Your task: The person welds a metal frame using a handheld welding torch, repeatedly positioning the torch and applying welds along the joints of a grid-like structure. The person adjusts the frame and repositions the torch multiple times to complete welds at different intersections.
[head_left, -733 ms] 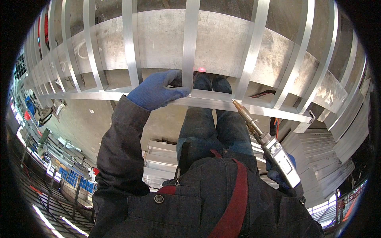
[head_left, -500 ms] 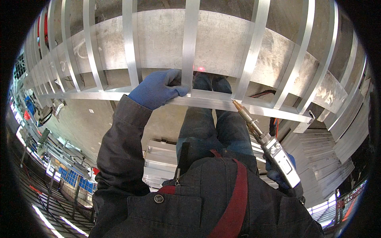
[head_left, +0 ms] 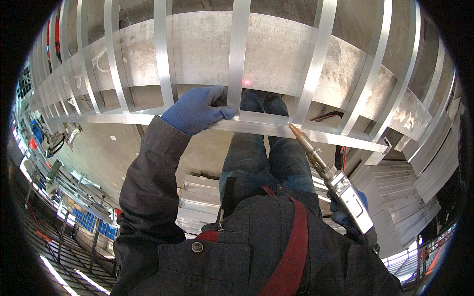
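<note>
My left hand, in a blue knit glove, is closed around the lower end of a shiny metal bar, where it meets a long metal rail. The thumb presses near this joint. My right hand, also in a blue glove, grips a handheld welding torch with a silver body and a copper-coloured tip. That tip rests at or just beside the rail, below the foot of another bar. Most of the right hand's fingers are hidden behind the torch.
Many parallel bars run away from the rail across a wide metal plate. A red light spot shines on this plate. Stacked metal pieces lie at the right, with further metal lengths below my left arm.
The red spot has shifted slightly left and up. The bar in my left hand has tipped a little to the right. The torch has stayed almost still.
</note>
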A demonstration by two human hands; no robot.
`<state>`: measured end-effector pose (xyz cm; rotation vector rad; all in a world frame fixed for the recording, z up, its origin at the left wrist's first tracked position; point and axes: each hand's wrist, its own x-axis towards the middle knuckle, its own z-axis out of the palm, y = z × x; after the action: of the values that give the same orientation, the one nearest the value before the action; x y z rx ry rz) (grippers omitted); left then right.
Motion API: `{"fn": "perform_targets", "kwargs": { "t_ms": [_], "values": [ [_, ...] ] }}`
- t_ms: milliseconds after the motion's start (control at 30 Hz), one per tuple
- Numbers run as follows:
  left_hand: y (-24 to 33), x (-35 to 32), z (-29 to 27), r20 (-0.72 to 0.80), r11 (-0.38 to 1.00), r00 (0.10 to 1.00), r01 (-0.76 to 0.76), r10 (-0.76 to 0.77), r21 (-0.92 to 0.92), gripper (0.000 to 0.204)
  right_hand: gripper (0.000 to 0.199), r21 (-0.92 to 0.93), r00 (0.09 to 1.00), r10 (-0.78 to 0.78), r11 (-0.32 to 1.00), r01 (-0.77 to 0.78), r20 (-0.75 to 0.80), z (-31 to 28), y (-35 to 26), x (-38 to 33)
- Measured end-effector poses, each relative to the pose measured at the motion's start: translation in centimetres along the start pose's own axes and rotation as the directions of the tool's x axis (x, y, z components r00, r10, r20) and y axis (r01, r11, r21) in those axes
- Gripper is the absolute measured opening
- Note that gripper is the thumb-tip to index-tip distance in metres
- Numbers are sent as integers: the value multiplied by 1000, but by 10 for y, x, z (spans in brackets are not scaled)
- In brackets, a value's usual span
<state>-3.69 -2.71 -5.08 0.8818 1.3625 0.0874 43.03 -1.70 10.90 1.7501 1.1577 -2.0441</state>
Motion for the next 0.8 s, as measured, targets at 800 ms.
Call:
{"fn": "perform_targets", "kwargs": {
  "t_ms": [800],
  "values": [
    [70, -11, -25, -446, 635, 536, -240, 717, 734, 70, 72, -48, 999, 7, 999, -6, 36, -7, 4, -6]
  ]
}}
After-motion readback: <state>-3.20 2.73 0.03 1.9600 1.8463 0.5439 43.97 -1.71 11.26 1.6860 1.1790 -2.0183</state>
